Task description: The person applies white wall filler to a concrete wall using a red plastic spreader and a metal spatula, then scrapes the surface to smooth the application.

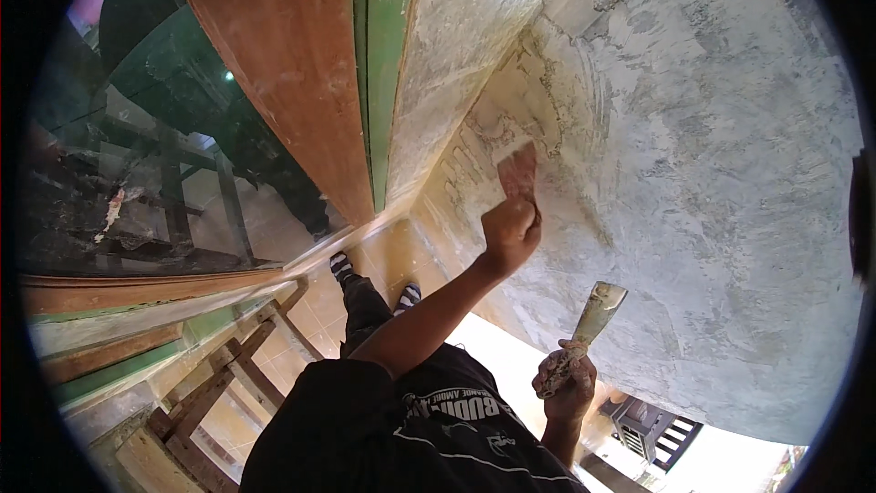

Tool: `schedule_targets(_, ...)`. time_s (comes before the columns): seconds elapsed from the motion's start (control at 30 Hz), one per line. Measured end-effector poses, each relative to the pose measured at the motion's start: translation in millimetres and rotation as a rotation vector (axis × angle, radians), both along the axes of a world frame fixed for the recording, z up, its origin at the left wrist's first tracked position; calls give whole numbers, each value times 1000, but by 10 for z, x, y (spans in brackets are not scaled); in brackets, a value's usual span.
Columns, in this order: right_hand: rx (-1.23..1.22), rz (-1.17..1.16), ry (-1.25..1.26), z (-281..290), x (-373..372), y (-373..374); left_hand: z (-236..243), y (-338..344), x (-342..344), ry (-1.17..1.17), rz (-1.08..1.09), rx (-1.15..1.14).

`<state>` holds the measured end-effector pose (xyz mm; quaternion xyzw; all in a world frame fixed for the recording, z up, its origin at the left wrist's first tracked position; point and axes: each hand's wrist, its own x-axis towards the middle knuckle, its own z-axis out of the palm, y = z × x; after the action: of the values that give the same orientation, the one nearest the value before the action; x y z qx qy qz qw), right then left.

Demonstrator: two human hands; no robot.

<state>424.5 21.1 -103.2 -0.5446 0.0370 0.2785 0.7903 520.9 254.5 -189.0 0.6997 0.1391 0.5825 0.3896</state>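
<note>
My left hand [509, 230] reaches up to the wall and grips a small reddish-brown scraper [518, 171], whose blade lies flat against the patchy grey and cream plastered wall [693, 155]. My right hand [566, 382], smeared with filler, is held lower near my chest. It is closed on the handle of a wider putty knife [598, 310] that points up and is coated with pale filler. This blade is clear of the wall. My black shirt and my feet in striped socks [342, 265] show below.
A brown and green wooden frame [301, 64] runs beside the wall, with dark glass [164, 146] to its left. A wooden trestle [228, 383] stands under me on a beige tiled floor [383, 256]. A dark slatted object [652, 429] sits lower right.
</note>
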Motion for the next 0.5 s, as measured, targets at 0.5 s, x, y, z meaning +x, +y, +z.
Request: schedule_targets(0.5,78,-7,-9,-4,-22,-59,115,-343,-234,2,-149,47)
